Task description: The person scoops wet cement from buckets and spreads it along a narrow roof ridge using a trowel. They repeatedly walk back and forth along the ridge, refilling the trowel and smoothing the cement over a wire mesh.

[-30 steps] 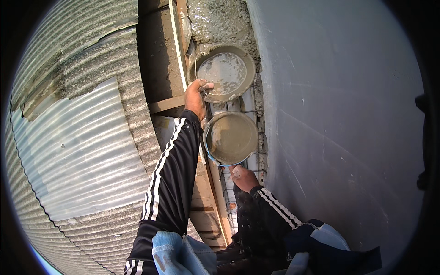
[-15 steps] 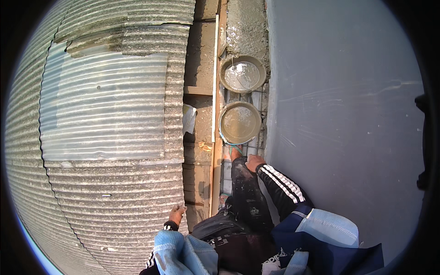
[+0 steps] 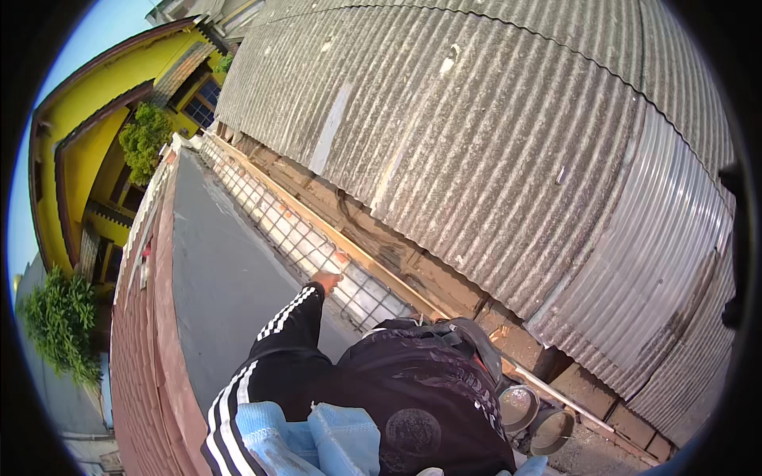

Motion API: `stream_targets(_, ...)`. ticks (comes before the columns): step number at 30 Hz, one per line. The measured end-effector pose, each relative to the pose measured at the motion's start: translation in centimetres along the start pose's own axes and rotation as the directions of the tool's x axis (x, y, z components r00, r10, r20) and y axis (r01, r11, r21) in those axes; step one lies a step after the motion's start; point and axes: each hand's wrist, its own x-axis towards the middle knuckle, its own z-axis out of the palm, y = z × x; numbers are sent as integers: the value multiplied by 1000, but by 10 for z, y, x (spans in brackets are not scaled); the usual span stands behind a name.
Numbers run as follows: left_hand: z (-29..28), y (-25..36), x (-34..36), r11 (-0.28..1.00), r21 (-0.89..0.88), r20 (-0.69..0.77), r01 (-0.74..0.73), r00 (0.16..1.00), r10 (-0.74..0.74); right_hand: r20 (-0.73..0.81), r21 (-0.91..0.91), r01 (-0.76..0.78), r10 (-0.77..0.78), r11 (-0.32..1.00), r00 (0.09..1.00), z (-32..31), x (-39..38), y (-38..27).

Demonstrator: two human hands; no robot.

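My left hand (image 3: 327, 281) reaches forward over a long grid of steel reinforcing mesh (image 3: 365, 301). It is at the strip's edge by the grey wall, with its fingers loosely out and nothing visible in them. Whether it touches the bars, I cannot tell. A black sleeve with white stripes (image 3: 279, 321) covers that arm. My right hand is out of view. Two round buckets, one with a greyish content (image 3: 520, 406) and one beside it (image 3: 551, 431), stand at the lower right, past my body.
A wooden board (image 3: 317, 226) edges the mesh strip. Beyond a gap, corrugated roofing (image 3: 476, 143) slopes on the right, with a translucent sheet (image 3: 643, 238). A smooth grey wall (image 3: 230, 262) lies to the left, then reddish roof tiles (image 3: 143, 317). A yellow house (image 3: 87, 143) stands far left.
My view and body have swung round along the strip. The buckets moved from ahead of me to the lower right. My right hand has left the view, and my left hand is now over the mesh.
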Motion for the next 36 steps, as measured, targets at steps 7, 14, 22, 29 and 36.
stream_targets(7,47,-110,-87,962,-266,-106,54,991,-85,239,-536,377,-293,755,926,35,8,-226)
stream_targets(14,-133,-7,-66,831,-307,-700,-464,701,132,453,-679,616,-433,399,780,136,-36,-365)
stream_targets(22,-587,21,-129,968,-42,-946,-249,321,41,445,-884,464,-396,-53,803,216,-59,-410)
stream_targets(29,-643,-92,-142,928,200,-710,314,699,-83,820,-498,457,-228,-737,525,269,-3,-397)
stream_targets(36,-591,-78,-145,879,-251,-785,406,445,-430,890,83,340,223,-937,397,409,16,-419)
